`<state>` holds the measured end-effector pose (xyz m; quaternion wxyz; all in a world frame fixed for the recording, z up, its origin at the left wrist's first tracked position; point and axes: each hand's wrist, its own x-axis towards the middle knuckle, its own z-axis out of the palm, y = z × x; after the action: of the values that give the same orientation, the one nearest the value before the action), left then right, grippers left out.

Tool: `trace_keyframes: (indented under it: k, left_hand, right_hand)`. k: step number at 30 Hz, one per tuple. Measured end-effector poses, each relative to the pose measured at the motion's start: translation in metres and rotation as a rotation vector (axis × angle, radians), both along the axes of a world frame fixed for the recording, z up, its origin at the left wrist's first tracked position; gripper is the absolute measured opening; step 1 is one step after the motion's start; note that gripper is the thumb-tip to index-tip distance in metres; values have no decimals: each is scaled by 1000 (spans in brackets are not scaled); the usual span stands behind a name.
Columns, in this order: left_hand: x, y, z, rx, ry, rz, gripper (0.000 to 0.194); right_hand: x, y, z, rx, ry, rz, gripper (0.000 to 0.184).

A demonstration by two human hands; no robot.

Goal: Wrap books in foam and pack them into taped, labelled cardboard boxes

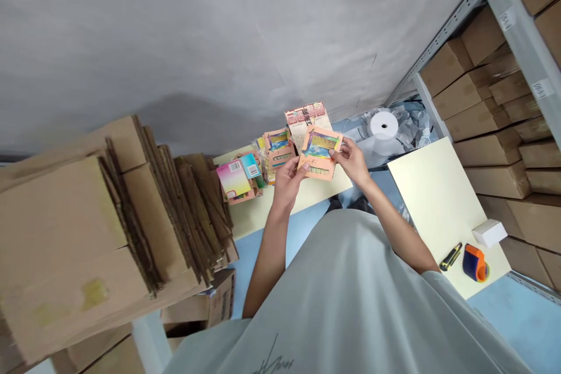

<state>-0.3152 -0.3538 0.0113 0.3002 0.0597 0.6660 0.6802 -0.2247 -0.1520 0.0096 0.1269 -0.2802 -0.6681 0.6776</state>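
Pale surface (254,215) below, and the peach card (321,153) looks held up over its right end, face up. I'd pinch it lightly by opposite edges and keep both thumbs off the picture so it doesn't bend or smudge. Long axis runs roughly away from the wearer, far end leaning right; the lettered strip is at the near end. Left hand (289,180) grips the near-left corner, thumb on top; right hand (352,160) grasps the right edge, thumb over the front.
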Motion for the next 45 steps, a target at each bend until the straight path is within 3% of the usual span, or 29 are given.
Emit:
trace_keyframes:
  k: [4, 8, 12, 15, 18, 21, 22, 28, 31, 34, 38, 41, 45]
  left_hand:
    - [-7, -14, -19, 2, 33, 191, 65]
    - [-37, -37, -56, -119, 91, 475, 51]
    - [-68, -48, -84, -409, -3, 442, 27]
    - [-71, -44, -88, -654, 180, 431, 40]
    - [-54, -25, -83, -604, 375, 338, 47]
    - [-31, 2, -75, -473, 282, 43, 28]
    - [-23, 10, -71, -485, 301, 5, 26]
    - [10, 24, -41, -674, 475, -58, 35]
    - [22, 22, -31, -665, 550, -52, 41]
    - [32, 19, -29, -620, 594, -32, 38]
    - [48, 21, -28, -430, 385, 38, 36]
    - [64, 42, -16, -187, 160, 47, 47]
    - [95, 99, 3, 30, -5, -162, 61]
  right_hand:
    - [7, 8, -1, 31, -10, 58, 65]
    - [9, 19, -7, 128, -89, 63, 56]
    - [-1, 26, -25, 315, -182, -14, 48]
    - [-11, 27, -41, 405, -274, -17, 43]
    - [-20, 24, -54, 446, -357, 28, 42]
    - [-25, 21, -59, 489, -428, 58, 40]
    - [-25, 20, -59, 507, -440, 68, 41]
    - [-2, 20, -48, 534, -439, 82, 38]
    - [14, 19, -43, 423, -349, 16, 43]
    - [29, 14, -39, 204, -221, -62, 51]
    - [56, 8, -25, -128, -51, -190, 66]
    - [95, 12, -6, -254, 3, -299, 68]
    - [172, 38, 12, -309, 20, -399, 66]
